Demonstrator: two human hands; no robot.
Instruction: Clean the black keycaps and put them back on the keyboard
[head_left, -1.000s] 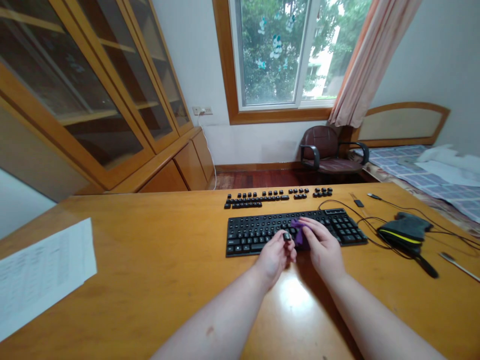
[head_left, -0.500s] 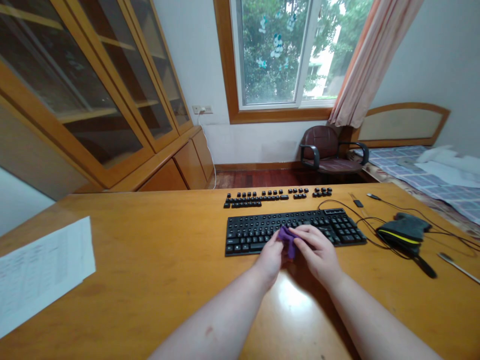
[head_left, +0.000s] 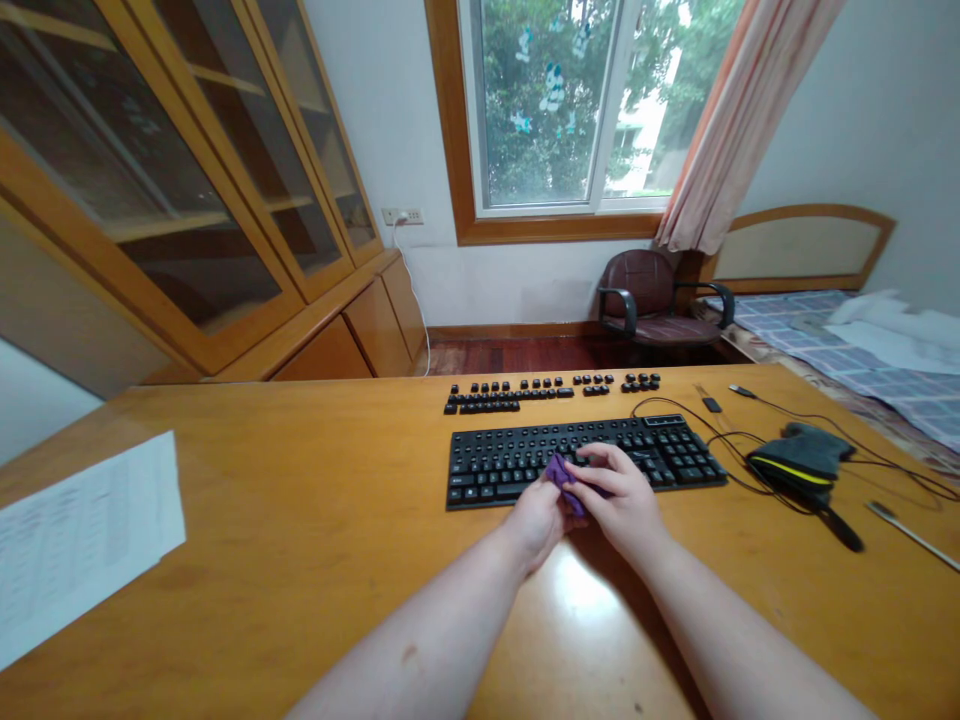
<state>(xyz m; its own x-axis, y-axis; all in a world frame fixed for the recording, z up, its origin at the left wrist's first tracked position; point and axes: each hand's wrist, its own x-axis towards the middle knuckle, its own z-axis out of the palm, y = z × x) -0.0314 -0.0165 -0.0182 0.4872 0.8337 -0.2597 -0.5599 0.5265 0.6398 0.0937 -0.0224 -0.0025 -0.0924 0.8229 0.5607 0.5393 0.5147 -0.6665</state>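
Both hands meet over the near edge of a black keyboard (head_left: 487, 465), bunched around a purple cloth (head_left: 562, 475). My left hand (head_left: 536, 518) is closed on the cloth from the left. From the right, the thumb and fingers of my right hand (head_left: 616, 492) pinch the same cloth. Whether something small is wrapped inside the cloth is hidden. Behind the keyboard, loose black keycaps (head_left: 495, 405) lie in rows. Part of the keyboard's lower middle is covered by my hands.
On the right are a dark grey brush-like item with a yellow stripe (head_left: 799, 465), a toothbrush (head_left: 911, 535), a cable with a USB plug (head_left: 742, 391) and a small black piece (head_left: 711, 404). Printed papers (head_left: 90, 540) lie at the left of the wooden desk (head_left: 315, 520).
The purple cloth has shifted slightly left and been refolded between my hands. My right fingers have lifted and spread a little. The view has moved slightly.
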